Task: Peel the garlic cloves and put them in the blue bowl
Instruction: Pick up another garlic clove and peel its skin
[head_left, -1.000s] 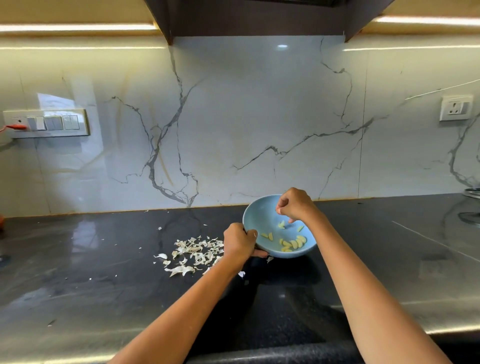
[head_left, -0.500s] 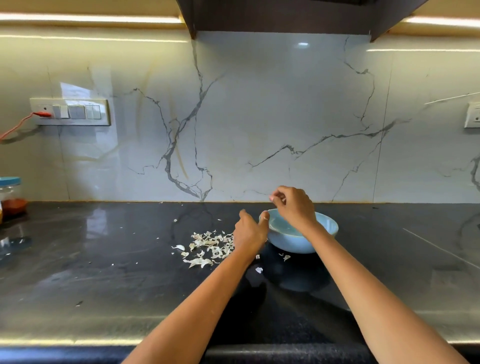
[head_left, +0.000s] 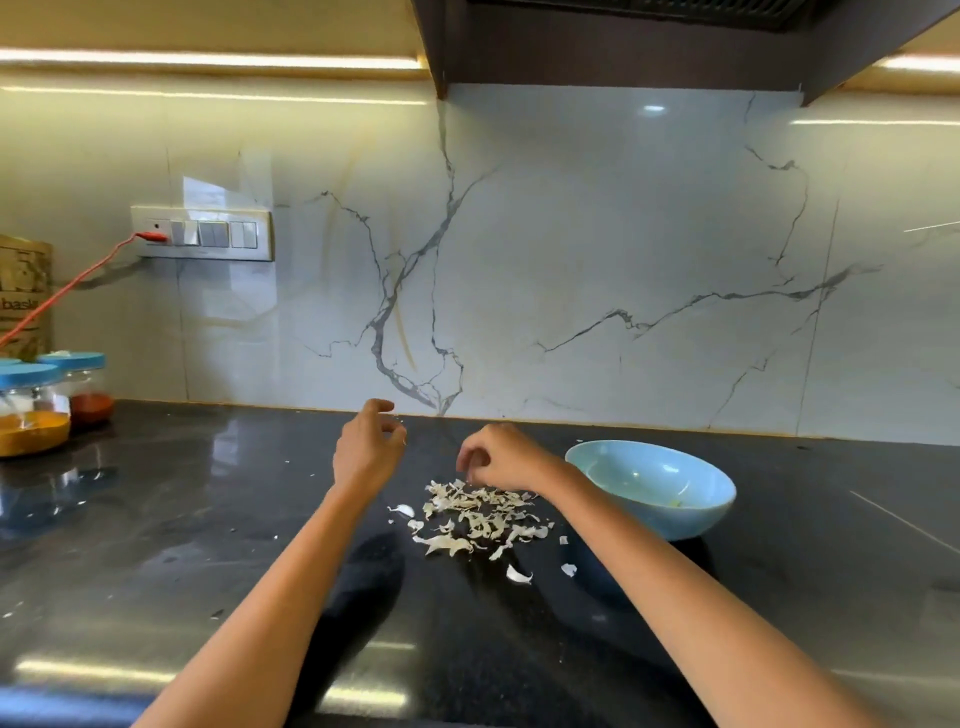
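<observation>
We're hunting unpeeled cloves — right hand fingertips curled into peel pile, grip contents unclear; left hand loosely curled, holding nothing; blue bowl just right of it.

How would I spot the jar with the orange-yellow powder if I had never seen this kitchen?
Look to the far left of the dark countertop, below the wall switch panel. The front jar there has a blue lid and orange-yellow powder; its neighbour behind holds red powder.
</observation>
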